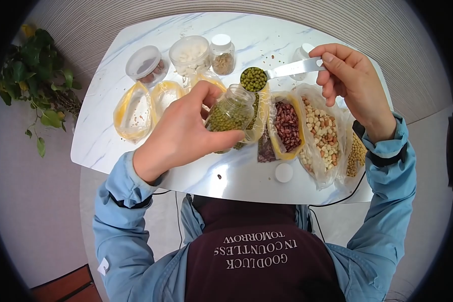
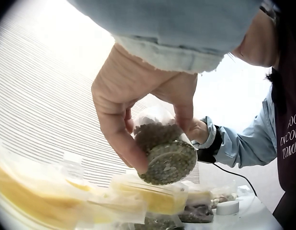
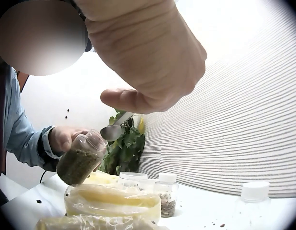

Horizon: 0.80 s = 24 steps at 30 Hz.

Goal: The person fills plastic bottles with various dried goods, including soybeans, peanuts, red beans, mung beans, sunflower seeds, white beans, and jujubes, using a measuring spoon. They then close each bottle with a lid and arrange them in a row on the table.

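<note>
My left hand [image 1: 178,133] grips a clear open jar [image 1: 230,120] partly filled with green mung beans, thumb on the near side and fingers round the far side. The jar is tilted, its mouth towards the right, as the right wrist view also shows. In my right hand [image 1: 351,75], the thumb and fingers pinch the end of a metal measuring spoon [image 1: 293,68]. Its bowl is heaped with green beans [image 1: 253,79] and hangs close by the jar's mouth. Beneath them, an open bag of mung beans [image 1: 256,121] is partly hidden by the jar.
Bags of red beans [image 1: 288,126], mixed pale and brown nuts or beans [image 1: 319,133] and yellow soybeans [image 1: 356,153] stand to the right. A white lid [image 1: 284,172] lies near the front edge. Along the back are tubs [image 1: 189,53] and a white-capped jar [image 1: 222,55]; yellow-edged bags [image 1: 134,113] stand left.
</note>
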Each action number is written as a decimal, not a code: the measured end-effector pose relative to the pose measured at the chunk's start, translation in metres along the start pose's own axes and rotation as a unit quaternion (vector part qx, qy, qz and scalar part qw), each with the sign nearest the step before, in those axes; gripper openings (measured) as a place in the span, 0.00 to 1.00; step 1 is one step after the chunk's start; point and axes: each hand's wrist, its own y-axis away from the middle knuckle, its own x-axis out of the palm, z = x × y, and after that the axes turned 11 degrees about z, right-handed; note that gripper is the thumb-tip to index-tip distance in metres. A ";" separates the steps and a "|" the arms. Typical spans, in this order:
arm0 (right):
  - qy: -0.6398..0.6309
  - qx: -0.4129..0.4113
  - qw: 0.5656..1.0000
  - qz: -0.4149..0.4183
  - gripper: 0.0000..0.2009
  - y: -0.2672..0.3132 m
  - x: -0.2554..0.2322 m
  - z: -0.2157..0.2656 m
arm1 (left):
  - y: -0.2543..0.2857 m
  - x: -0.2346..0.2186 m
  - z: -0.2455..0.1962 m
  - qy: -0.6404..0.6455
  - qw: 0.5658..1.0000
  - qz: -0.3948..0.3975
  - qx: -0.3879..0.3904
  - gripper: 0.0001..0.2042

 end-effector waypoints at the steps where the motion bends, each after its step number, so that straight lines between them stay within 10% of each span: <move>1: 0.019 -0.004 1.000 -0.004 0.11 0.000 0.002 0.001 | 0.000 0.000 -0.001 -0.003 1.000 0.003 -0.002 0.27; 9: 0.209 -0.143 0.967 -0.038 0.09 0.016 0.031 0.011 | -0.002 -0.001 -0.005 -0.005 1.000 0.007 -0.005 0.26; 17: 0.561 -0.340 0.755 0.013 0.13 0.035 0.043 0.028 | -0.001 -0.001 -0.004 0.013 1.000 0.009 0.000 0.26; 24: 0.564 -0.353 0.745 -0.047 0.15 0.019 0.032 0.014 | 0.005 -0.003 -0.001 0.038 0.999 0.005 0.010 0.25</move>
